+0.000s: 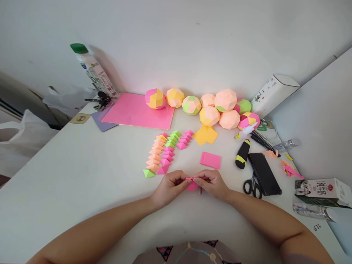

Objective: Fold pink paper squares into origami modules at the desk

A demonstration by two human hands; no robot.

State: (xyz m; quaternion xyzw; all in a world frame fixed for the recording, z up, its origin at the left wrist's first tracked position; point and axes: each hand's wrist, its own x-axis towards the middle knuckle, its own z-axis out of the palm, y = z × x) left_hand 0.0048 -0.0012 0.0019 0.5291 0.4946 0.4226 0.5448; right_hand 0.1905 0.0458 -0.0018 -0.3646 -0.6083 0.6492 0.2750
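Observation:
Between my two hands is a small pink paper (pixel 193 186), with a folded edge along its top. My left hand (pixel 174 185) pinches its left side between thumb and fingers. On the right side, my right hand (pixel 211 183) grips it the same way, thumb on top. Just beyond my left hand stand rows of folded paper pieces in peach (pixel 154 151), pink (pixel 167 161) and green (pixel 149 173). A stack of pink paper slips (pixel 211 160) lies beyond my right hand, with yellow paper squares (pixel 205 135) farther back.
Several folded paper balls (pixel 225 99) sit along the wall, one on a pink sheet (pixel 132 110). To the right lie scissors (pixel 252 187), a phone (pixel 264 173), a black-and-yellow cutter (pixel 242 154) and a milk carton (pixel 320 191). A bottle (pixel 95 71) stands back left.

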